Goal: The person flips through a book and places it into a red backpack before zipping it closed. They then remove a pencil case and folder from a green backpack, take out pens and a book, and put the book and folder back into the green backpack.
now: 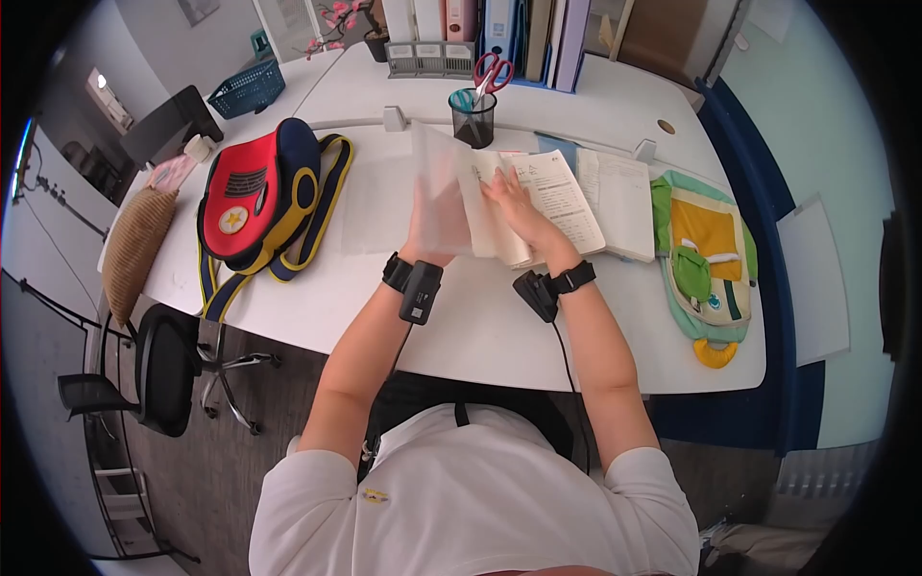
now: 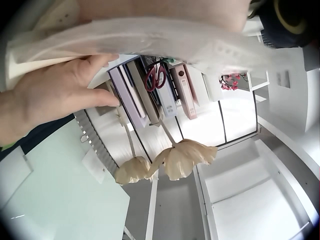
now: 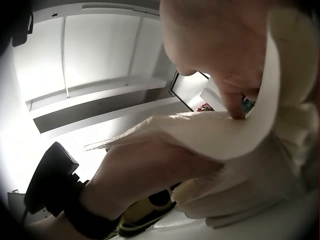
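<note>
Fingers of the right hand (image 1: 520, 209) spread apart and touch a page of the open book (image 1: 571, 211); the left hand (image 1: 432, 223) is at its raised translucent cover (image 1: 434, 154), its fingertips hidden, so whether they grip I cannot tell. The book is on the table (image 1: 605, 336) before the person, its long axis running away from the body, far end leaning left. Just right lies another open book (image 1: 622, 204), then a green-and-yellow backpack (image 1: 709, 226). Leftward sits a red-and-navy backpack (image 1: 238, 182); beyond stands a mesh cup (image 1: 472, 129) holding scissors (image 1: 493, 73).
</note>
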A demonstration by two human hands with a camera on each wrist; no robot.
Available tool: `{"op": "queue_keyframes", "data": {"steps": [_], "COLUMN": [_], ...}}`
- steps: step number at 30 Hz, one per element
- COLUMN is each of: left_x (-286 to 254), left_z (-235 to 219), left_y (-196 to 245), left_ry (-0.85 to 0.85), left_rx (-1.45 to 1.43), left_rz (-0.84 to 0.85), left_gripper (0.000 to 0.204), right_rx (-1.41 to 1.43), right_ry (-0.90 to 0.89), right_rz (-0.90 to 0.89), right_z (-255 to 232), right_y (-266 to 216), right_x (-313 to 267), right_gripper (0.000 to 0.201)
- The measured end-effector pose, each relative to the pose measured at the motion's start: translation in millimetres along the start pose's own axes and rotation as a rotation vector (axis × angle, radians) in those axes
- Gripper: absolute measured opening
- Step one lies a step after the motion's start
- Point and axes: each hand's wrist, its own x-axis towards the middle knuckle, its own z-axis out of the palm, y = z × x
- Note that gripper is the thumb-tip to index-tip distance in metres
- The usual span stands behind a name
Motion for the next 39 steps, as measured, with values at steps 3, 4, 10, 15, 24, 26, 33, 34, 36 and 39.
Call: {"op": "queue_keyframes", "data": {"steps": [3, 4, 10, 15, 24, 26, 33, 34, 36, 39], "left_x": [4.5, 5.9, 11.3, 11.4, 10.6, 10.6, 4.7, 4.4, 2.7, -0.7], "left_z": [-7.2, -8.0, 2.2, -4.7, 7.9, 9.5, 11.0, 7.1, 1.7, 4.8], "left_y": [-4.8, -5.7, -8.0, -8.1, -15.3, -15.5, -15.2, -14.9, -12.3, -9.1], "left_ry": [-0.003, -0.001, 0.052, 0.018, 0.077, 0.089, 0.043, 0.017, -0.035, -0.012], "left_rx": [0.017, 0.037, 0.08, -0.014, -0.169, -0.062, -0.013, -0.011, -0.008, -0.031], "left_rz": [0.029, 0.035, 0.047, 0.003, 0.041, 0.051, 0.057, 0.046, 0.022, 0.053], "left_gripper": [0.086, 0.086, 0.088, 0.093, 0.067, 0.081, 0.092, 0.092, 0.091, 0.088], "right_rx": [0.056, 0.077, 0.417, 0.519, -0.094, -0.114, 1.022, 0.907, 0.676, 0.45], "right_ry": [-0.043, -0.017, -0.002, -0.03, 0.174, 0.203, -0.053, -0.07, -0.103, -0.277], "right_rz": [0.013, 0.034, 0.089, 0.092, -0.006, 0.0, 0.03, 0.004, -0.047, -0.193], "right_z": [-2.7, -2.3, 0.9, -2.5, 10.9, 13.2, 4.0, 2.4, -6.1, -25.8], "right_y": [-14.6, -19.0, -5.7, 6.4, -0.8, 2.0, -28.2, -21.1, -8.6, -12.1], "right_x": [-5.8, -7.5, -1.1, 5.8, 5.8, 7.2, -6.2, -3.7, -1.1, -14.9], "right_gripper": [0.084, 0.082, 0.086, 0.089, 0.075, 0.077, 0.079, 0.078, 0.076, 0.075]}}
